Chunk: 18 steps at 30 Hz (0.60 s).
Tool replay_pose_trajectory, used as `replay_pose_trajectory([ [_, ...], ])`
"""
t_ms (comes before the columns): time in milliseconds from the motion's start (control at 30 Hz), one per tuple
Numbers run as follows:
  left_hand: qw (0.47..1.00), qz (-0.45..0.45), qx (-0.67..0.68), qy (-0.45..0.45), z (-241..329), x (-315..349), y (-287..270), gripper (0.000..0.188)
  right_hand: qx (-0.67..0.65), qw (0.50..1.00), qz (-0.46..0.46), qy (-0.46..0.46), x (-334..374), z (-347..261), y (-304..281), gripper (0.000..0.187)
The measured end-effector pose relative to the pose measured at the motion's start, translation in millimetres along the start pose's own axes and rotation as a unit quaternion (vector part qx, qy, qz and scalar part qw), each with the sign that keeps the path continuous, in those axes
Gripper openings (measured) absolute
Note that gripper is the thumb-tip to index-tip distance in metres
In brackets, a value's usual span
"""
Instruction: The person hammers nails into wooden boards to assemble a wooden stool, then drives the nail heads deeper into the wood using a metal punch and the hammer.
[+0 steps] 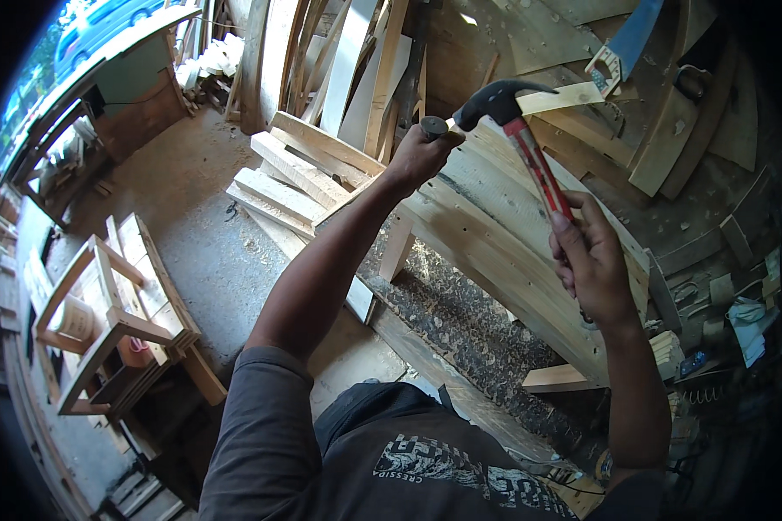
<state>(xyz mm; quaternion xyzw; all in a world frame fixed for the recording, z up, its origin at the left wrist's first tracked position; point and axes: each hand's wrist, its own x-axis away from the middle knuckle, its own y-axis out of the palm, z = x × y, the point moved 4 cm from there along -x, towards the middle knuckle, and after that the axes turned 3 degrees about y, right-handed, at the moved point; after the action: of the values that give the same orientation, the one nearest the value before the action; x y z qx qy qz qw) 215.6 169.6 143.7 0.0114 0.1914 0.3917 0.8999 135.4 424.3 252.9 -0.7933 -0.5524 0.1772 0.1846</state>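
Observation:
My left hand (419,162) is closed around a tool with a round, flat grey end (434,128). That end sticks up out of the fist, while the lower part of the tool is hidden. In my right hand (593,260) is a claw hammer (537,165) with a red and black handle, gripped near its lower end. The dark hammer head is raised just to the right of the left fist, claw pointing right. Below both hands lies a broad panel of pale wooden boards (487,239), running from upper left to lower right.
A blue-bladed handsaw (632,43) lies at the upper right among offcuts. Sawn timber pieces (291,178) are stacked left of the panel. A wooden frame (113,326) stands at the far left with a white bucket (71,319). Planks (347,65) lean at the back.

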Motion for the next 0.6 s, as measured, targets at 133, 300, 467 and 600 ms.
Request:
replay_pose_trajectory([
  [133,0.999,0.008,-0.036,0.014,4,0,1,0.028,0.013,0.999,0.025,-0.019,-10,-15,-2,0.033],
  [300,0.997,-0.022,-0.047,0.054,7,-2,12,0.030,0.116,0.989,0.053,-0.072,-37,-8,-3,0.034],
  [467,0.997,-0.022,-0.056,0.048,-3,-7,8,0.029,0.277,0.958,0.002,-0.079,-58,-23,-8,0.037],
  [600,0.995,0.006,-0.084,0.047,-6,3,-14,0.029,0.017,0.984,0.153,-0.091,-54,-88,-67,0.026],
])
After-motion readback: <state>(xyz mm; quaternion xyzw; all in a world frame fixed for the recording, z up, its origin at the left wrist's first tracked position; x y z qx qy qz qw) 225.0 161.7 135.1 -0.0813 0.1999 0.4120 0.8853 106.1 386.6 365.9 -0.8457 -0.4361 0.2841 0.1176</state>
